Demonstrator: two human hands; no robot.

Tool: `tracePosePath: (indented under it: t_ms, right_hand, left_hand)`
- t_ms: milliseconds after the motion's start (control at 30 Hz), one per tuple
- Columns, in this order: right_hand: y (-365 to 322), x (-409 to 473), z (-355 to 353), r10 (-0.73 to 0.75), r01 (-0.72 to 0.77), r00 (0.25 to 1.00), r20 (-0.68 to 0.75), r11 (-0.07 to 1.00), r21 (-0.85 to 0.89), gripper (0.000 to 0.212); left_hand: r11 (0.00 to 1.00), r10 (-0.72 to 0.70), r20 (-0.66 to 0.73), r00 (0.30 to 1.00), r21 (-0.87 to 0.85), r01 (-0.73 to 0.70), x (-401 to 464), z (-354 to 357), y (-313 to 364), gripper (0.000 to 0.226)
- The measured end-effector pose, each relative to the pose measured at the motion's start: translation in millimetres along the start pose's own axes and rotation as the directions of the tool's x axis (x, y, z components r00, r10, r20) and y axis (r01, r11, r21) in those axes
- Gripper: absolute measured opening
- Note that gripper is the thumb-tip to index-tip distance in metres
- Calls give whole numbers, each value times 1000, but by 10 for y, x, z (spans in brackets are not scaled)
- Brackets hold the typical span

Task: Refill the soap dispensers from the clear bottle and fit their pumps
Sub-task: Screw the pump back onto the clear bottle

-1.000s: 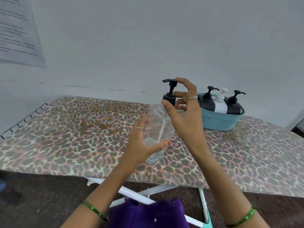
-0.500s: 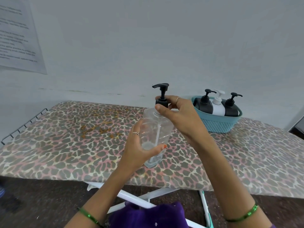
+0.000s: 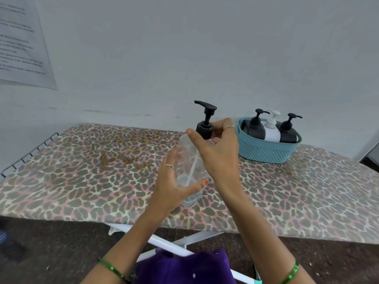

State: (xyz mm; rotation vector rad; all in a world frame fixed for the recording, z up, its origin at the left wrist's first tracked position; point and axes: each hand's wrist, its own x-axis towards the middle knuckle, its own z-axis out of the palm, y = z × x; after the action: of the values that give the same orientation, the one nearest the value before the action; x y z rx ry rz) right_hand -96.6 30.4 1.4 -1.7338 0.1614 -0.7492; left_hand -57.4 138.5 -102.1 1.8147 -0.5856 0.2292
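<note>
1. L hand (image 3: 171,182) grips clear bottle (image 3: 189,160), upright on leopard-print board (image 3: 82,181).
2. R hand (image 3: 215,148) pinches black pump (image 3: 205,119) collar at bottle neck.
3. Teal basket (image 3: 266,152) far right w/ 3 dispensers (image 3: 271,130).

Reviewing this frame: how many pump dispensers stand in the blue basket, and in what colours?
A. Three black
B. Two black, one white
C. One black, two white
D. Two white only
B: the blue basket by the wall holds a black dispenser, a white dispenser in the middle and another black dispenser.
</note>
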Motion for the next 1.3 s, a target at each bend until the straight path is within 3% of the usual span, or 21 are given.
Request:
tracePosePath:
  t_ms: [233,400,533,633,800,933,1033,1167,1300]
  right_hand:
    - [25,42,-106,15,1,979,205,997,-80,50]
    - [-31,136,-202,11,0,945,326,999,-32,33]
    - [0,204,-195,32,-10,956,290,997,-76,24]
    - [9,216,-147,28,-13,968,251,998,-60,39]
    - [16,271,-218,69,-39,931,359,995,-89,53]
    - [4,290,-275,88,-94,877,473,996,-11,26]
    - [25,270,-231,69,-83,896,439,996,13,21]
    - [14,294,-144,65,-40,940,336,996,-81,37]
    - [1,257,-94,70,-10,920,386,988,-154,45]
  left_hand:
    - [998,-48,-5,999,-49,47,1,-40,1,87]
    - [998,-55,-10,998,-20,55,6,-43,-17,86]
    - [998,-53,-5,999,-22,53,-5,-52,-29,88]
    - [998,-54,-13,998,-9,54,-11,-39,4,86]
    - [998,-64,0,998,-23,64,-10,8,23,90]
    - [997,-72,-5,997,-19,72,-12,3,23,88]
    - [996,-88,-14,996,-18,88,-26,-36,2,86]
    - [994,-113,-6,994,-7,113,-18,-15,-28,102]
    - [990,-138,5,990,-32,139,-15,-16,-36,103]
